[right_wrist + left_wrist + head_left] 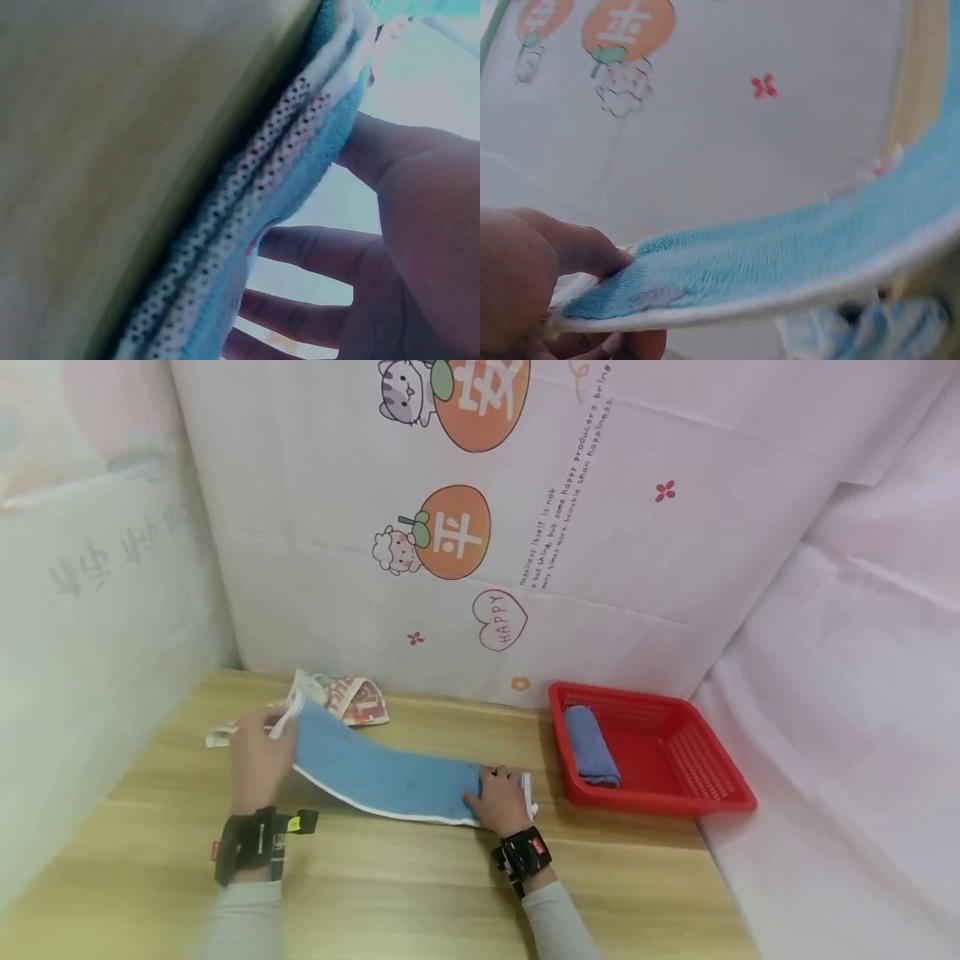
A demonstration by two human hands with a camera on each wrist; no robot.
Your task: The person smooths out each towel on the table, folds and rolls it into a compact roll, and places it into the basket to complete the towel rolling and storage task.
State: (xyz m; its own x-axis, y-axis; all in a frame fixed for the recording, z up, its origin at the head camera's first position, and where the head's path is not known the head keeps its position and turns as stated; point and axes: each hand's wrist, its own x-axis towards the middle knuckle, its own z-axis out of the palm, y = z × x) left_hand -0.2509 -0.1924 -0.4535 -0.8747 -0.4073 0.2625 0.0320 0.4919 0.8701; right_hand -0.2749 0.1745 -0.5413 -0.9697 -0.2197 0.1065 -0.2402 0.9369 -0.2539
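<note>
1. Here's the left hand (261,752), thumb on top and fingers beneath, pinching one end of the blue towel (397,781) and holding that end up off the table (375,893).
2. Over to the right hand (502,800): fingers spread, resting on the towel's other end, low at the tabletop. The right wrist view shows thumb and fingers against the blue cloth, fairly straight.
3. And the towel itself! It stretches between the two hands as a long strip, sagging from the raised left end to the low right end, white trim along its border. Close up at the right, two white dotted bands run side by side.
4. Each wrist wears a black strap (522,857), with pale sleeves (558,922) below.
5. Just behind the left hand, a crumpled white cloth with red-orange print (367,703) lies towards the table's back edge.
6. Out on the right, near the towel's low end, sits a red basket (652,803); inside, along its left wall, a rolled blue cloth (591,745).
7. Behind it all hangs a white sheet (300,527) bearing orange fruit drawings and a "HAPPY" heart.
</note>
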